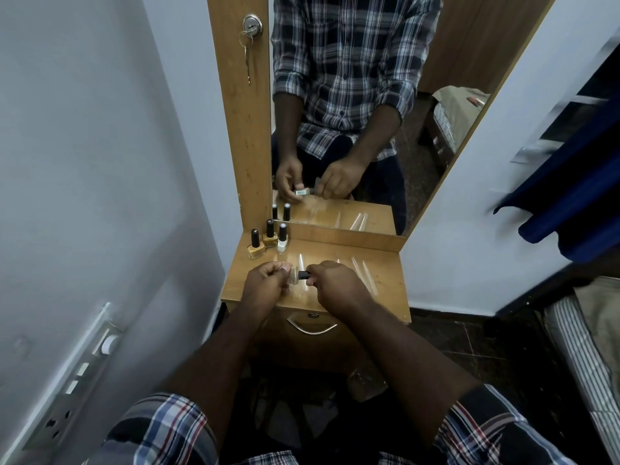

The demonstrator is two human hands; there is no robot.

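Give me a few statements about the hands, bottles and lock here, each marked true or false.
1. The left hand holds the glass bottle. True.
2. The right hand lies flat on the shelf. False: it grips the bottle's black cap.
3. Three capped bottles stand at the shelf's back left corner. True.
4. The glass bottle stands upright. False: it is held on its side above the shelf.
5. The lock has no key. False: a key hangs from it.

Home bedroom, wooden dressing table (379, 280), mirror (352, 112), nail-polish bottles (268, 238), bed (590, 347)
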